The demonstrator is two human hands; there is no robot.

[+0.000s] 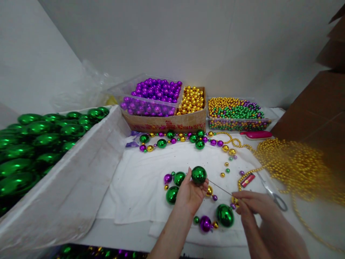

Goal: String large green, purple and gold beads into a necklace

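Note:
My left hand [191,194] is closed around a shiny green ball [198,175], held up between thumb and fingers. A thin metal needle [219,187] runs from that ball to my right hand [254,205], which pinches its far end beside a small gold bead [235,200]. Below the hands, a partly strung garland of green, purple and gold balls [225,215] curves over a white cloth [140,187]. A second finished strand [185,138] lies across the cloth's far edge.
A white box of large green balls [40,140] fills the left. At the back stand a tray of purple balls [156,95], gold balls [192,100] and mixed small beads [234,111]. Gold bead strings [293,165], scissors [272,194], a red lighter [248,180] and a pink tool [256,135] lie right.

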